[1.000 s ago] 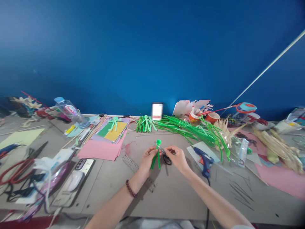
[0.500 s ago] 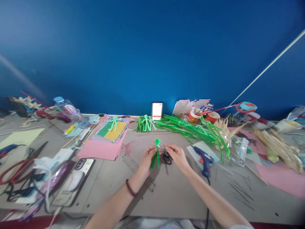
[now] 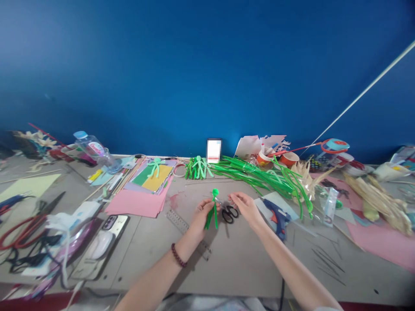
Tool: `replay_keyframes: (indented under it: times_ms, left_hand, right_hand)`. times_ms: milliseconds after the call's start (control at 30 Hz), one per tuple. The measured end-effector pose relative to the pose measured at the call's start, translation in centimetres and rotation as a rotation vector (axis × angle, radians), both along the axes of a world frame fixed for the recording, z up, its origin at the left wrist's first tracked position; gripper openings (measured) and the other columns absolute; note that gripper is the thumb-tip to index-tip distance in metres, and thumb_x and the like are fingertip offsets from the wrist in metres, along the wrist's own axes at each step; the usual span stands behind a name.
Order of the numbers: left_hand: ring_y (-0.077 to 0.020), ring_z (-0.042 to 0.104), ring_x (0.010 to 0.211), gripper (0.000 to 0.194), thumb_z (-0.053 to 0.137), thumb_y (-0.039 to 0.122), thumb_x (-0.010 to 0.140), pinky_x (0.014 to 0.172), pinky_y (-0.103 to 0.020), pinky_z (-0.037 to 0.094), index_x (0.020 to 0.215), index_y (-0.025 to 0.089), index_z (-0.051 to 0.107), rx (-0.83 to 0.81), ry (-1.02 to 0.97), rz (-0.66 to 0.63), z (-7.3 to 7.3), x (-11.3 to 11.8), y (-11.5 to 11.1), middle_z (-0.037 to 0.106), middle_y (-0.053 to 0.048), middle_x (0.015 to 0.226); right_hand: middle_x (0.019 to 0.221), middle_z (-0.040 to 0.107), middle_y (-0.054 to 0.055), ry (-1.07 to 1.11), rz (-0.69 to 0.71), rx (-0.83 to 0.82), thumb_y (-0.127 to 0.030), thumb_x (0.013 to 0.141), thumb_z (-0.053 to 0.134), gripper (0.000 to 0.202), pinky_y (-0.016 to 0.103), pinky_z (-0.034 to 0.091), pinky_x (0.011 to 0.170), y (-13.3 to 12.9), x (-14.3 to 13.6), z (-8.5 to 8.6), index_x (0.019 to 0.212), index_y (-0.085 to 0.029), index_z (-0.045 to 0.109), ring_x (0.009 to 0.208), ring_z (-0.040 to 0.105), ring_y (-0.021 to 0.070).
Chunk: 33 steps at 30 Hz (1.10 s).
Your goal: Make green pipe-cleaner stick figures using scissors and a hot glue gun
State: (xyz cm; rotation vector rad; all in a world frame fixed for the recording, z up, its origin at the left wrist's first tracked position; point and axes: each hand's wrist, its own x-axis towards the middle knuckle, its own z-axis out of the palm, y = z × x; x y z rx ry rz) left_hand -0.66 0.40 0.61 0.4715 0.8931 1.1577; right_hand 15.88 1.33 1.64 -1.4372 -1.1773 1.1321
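Note:
A green pipe-cleaner figure (image 3: 215,193) with a round head and long dangling strands is pinched upright in my left hand (image 3: 202,214). My right hand (image 3: 244,207) is to the right of it, fingertips pressed together; whatever they may hold is too small to make out. Between the hands, black-handled scissors (image 3: 230,214) lie on the table, their blades partly behind the figure. Under my left wrist is a clear ruler (image 3: 177,219), partly covered by the forearm.
Green pipe cleaners (image 3: 253,172) lie along the back beside finished figures (image 3: 199,167). A blue glue gun (image 3: 279,216) rests on paper at the right. Pink sheets (image 3: 139,203), a phone (image 3: 100,248) and red-handled scissors (image 3: 27,229) are at the left.
My right hand has moved a little to the right, away from the figure, and more of the black scissor handles shows. My left hand has stayed almost still with the figure.

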Motion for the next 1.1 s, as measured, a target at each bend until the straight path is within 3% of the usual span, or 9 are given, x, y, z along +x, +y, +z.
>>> replay_keyframes:
  times_ms: [167,633,1100]
  left_hand:
    - [-0.0131,0.065,0.059,0.026,0.078,0.024,0.059,0.063,-0.023,0.050,0.076,0.013,0.062,0.005,0.008,-0.001,0.07,0.07,-0.06,0.071,-0.004,0.068]
    - [-0.0152,0.066,0.059,0.031,0.080,0.029,0.056,0.061,-0.025,0.050,0.076,0.014,0.061,0.023,0.052,-0.022,-0.11,0.10,-0.12,0.072,-0.006,0.068]
    - [-0.0136,0.064,0.058,0.027,0.079,0.028,0.057,0.062,-0.024,0.050,0.074,0.014,0.063,0.024,0.048,-0.021,-0.13,0.18,-0.10,0.071,-0.005,0.067]
  right_hand:
    - [0.060,0.062,0.002,-0.111,0.109,0.022,-0.048,0.071,0.061,0.034,0.022,0.039,0.048,-0.39,-0.28,-0.39,0.072,-0.015,0.065,0.054,0.053,0.0133]
    - [0.050,0.053,-0.001,-0.191,0.049,0.101,-0.047,0.069,0.061,0.032,0.022,0.035,0.047,-0.52,-0.68,-0.31,0.061,-0.016,0.060,0.047,0.044,0.0106]
    - [0.055,0.062,0.004,-0.156,0.022,0.050,-0.056,0.070,0.058,0.043,0.023,0.038,0.046,-0.51,-0.52,-0.01,0.063,-0.015,0.068,0.049,0.050,0.0130]
